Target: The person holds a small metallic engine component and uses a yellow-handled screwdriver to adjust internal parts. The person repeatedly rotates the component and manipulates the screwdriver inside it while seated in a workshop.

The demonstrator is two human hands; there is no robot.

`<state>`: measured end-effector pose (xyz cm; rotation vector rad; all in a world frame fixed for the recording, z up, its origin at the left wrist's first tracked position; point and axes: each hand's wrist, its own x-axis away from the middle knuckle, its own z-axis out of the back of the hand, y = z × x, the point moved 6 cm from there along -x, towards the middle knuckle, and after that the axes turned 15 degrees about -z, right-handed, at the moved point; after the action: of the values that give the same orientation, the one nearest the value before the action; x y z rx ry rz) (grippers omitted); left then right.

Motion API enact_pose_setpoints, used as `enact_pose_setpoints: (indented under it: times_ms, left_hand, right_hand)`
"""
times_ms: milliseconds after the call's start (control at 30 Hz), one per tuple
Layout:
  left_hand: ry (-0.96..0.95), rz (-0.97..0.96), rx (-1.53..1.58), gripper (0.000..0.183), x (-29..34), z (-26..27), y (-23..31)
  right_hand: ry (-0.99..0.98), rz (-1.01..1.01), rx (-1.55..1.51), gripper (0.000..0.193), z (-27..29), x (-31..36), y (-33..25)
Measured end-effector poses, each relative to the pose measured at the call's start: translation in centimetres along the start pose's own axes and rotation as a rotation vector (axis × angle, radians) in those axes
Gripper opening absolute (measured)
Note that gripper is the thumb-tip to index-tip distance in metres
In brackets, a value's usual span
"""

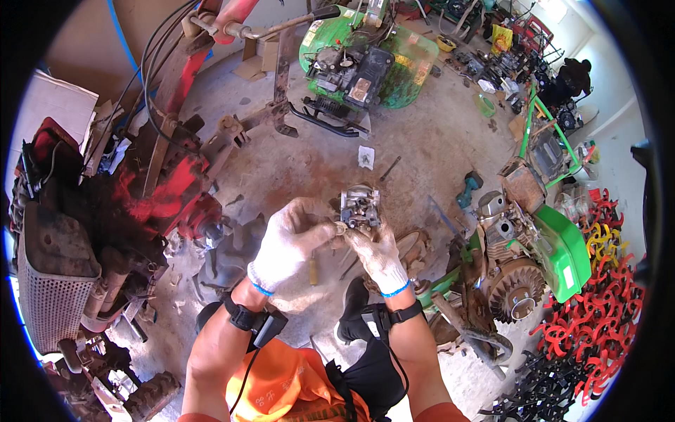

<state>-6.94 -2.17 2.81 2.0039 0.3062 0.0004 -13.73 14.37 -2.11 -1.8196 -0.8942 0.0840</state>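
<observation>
Metal engine part (361, 206): frame centre, directly above right grip (380, 257) | Right grip: holding part by its lower end | Left grip (292, 235): at part's lower-left edge; narrow or holding something small, cannot tell | Room: open floor (450, 141) toward upper centre; green machine (404, 70) beyond, red machinery (158, 200) left, engine (517, 281) right

Below me, the stained floor (422, 151) carries a green machine (358, 76) toward its far edge, a white paper (365, 157) near its middle, a teal power tool (469, 188), and curved red pieces (598, 313) along its right edge.
</observation>
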Motion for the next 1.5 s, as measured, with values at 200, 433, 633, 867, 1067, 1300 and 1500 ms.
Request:
enact_pose_setpoints:
  times_ms: [200, 433, 633, 867, 1067, 1300, 1500]
  left_hand:
    - [-0.025, 0.039, -0.064, 0.026, -0.2, 0.6, -0.2]
    - [-0.072, 0.029, -0.085, 0.022, -0.5, 0.9, 0.0]
    - [-0.091, 0.052, -0.082, 0.026, -0.4, 1.3, -0.2]
    - [-0.05, 0.062, -0.151, 0.026, -0.2, 1.7, -0.1]
    - [-0.059, 0.084, -0.212, 0.03, -0.2, 1.7, 0.0]
    - [-0.074, 0.048, -0.217, 0.032, -0.2, 1.7, 0.0]
    - [-0.07, 0.029, -0.263, 0.031, -0.3, 1.9, 0.0]
  right_hand:
    - [-0.112, -0.011, 0.032, 0.087, -1.3, 0.2, -1.0]
    - [-0.198, -0.019, -0.129, 0.104, -2.3, 0.6, -1.3]
    - [-0.077, -0.051, 0.113, 0.112, -2.0, -0.1, -1.0]
    - [-0.083, 0.015, 0.087, 0.106, -2.2, -0.2, -0.6]
    - [-0.082, -0.007, 0.171, 0.123, -2.5, -0.1, -0.8]
    - [-0.07, -0.035, 0.185, 0.122, -2.2, -0.3, -0.4]
    - [-0.142, 0.005, 0.087, 0.118, -2.6, 0.3, -0.7]
